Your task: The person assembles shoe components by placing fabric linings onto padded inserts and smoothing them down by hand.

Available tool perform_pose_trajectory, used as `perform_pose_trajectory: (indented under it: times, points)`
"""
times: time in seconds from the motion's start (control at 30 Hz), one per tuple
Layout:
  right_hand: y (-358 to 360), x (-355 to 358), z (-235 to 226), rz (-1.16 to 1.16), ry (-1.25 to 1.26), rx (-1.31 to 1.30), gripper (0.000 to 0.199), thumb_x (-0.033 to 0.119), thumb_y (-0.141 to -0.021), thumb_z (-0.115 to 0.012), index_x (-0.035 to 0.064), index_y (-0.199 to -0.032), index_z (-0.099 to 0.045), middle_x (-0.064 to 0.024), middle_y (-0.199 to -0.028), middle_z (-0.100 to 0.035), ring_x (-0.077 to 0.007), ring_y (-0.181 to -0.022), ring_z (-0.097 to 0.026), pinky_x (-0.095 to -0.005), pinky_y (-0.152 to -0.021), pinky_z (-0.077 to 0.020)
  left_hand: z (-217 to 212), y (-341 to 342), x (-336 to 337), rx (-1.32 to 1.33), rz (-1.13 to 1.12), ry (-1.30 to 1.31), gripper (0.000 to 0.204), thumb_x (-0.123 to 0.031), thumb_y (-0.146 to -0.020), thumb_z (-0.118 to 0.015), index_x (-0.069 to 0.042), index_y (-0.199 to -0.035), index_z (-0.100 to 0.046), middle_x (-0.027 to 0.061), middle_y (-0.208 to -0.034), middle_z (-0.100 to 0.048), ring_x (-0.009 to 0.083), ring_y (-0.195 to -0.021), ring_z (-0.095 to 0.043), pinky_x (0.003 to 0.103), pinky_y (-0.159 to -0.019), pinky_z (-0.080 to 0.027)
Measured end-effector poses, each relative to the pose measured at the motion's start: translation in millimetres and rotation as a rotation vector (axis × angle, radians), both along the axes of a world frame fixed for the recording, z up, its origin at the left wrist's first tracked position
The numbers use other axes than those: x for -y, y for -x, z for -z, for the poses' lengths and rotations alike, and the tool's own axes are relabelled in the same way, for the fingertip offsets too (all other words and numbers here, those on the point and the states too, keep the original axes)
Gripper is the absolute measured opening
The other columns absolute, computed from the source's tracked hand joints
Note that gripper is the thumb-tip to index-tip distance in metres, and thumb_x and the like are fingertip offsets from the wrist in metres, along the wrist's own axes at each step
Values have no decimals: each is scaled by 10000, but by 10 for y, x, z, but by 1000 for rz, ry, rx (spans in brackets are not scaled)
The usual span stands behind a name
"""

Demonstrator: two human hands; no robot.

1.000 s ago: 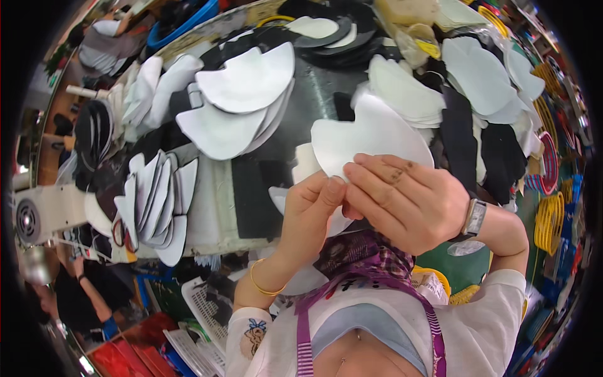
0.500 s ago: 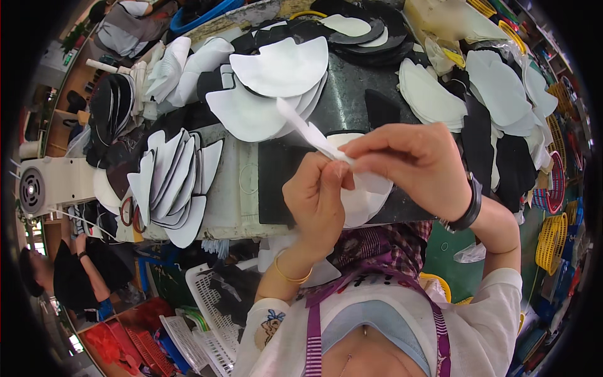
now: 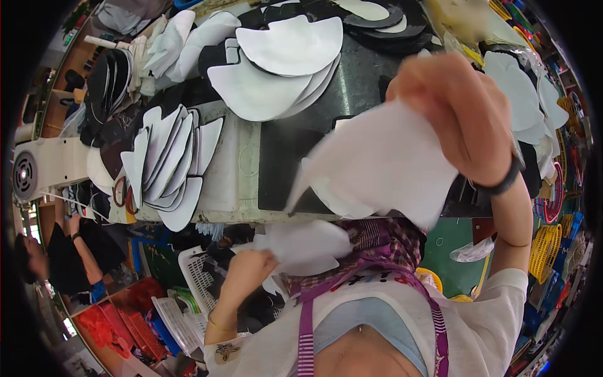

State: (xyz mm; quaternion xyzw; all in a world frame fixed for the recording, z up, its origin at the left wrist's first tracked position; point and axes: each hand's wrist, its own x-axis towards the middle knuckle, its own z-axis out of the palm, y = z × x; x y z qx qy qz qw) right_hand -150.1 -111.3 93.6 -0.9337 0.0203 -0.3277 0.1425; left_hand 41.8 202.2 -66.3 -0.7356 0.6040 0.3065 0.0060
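My right hand (image 3: 455,116), raised over the right part of the worktable, grips the upper edge of a white cut piece (image 3: 377,160) that hangs down, smeared by motion. Beneath it, a white rounded piece (image 3: 336,198) lies partly covered on a black board (image 3: 282,169). My left hand (image 3: 245,273) is below the table's front edge, its fingers curled at the edge of a thin white sheet (image 3: 308,242), also blurred, above my lap. Left of the board, a stack of white scalloped pieces (image 3: 289,47) with dark edges lies on the table.
More white pieces stand in a fanned row (image 3: 166,157) at the left, beside scissors (image 3: 119,191). Black pieces (image 3: 389,31) are piled at the back. White pieces (image 3: 512,88) lie at the right. Below stands a white basket (image 3: 195,264). A co-worker's arm (image 3: 85,254) shows far left.
My hands were together over the board with a narrow white strip between them. They have parted: the right up and rightward with a white piece, the left down below the table edge.
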Motion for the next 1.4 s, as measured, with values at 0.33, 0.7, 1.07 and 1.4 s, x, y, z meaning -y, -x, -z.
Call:
perform_pose_trajectory:
  times: [0.33,0.7,1.07,1.4]
  points:
    - [-31,-901,712,-544,227,101,90,97,-759,-586,22,-800,-559,-129,-778,-633,-201,-724,-647,-301,-631,-552,-301,640,855,-1700,-525,374,843,-670,-840,-445,-63,-1408,-307,135,-1350,-437,249,-1238,-432,396,-1034,-323]
    - [841,-856,1084,130,-1402,-441,357,100,-742,-730,-28,-1054,-610,-77,-787,-655,-108,-684,-617,-249,-638,-490,-284,781,833,-1753,-660,416,872,-625,-868,-446,-16,-1445,-207,151,-1467,-286,245,-1348,-285,431,-1082,-264]
    - [582,-478,1095,250,-1321,-306,288,16,-797,-550,-63,-1074,-564,-98,-840,-641,-113,-779,-629,-261,-707,-509,-181,424,1474,-796,-744,874,557,-20,-862,-603,32,-1352,-342,68,-895,-603,65,-708,-557,180,-554,-434]
    - [533,-404,1140,299,-1379,-369,254,17,-811,-550,-61,-1053,-561,-86,-855,-638,-107,-800,-629,-252,-716,-514,-192,334,1618,-534,-766,716,598,-32,-831,-645,7,-1354,-357,48,-760,-595,70,-581,-540,188,-486,-412]
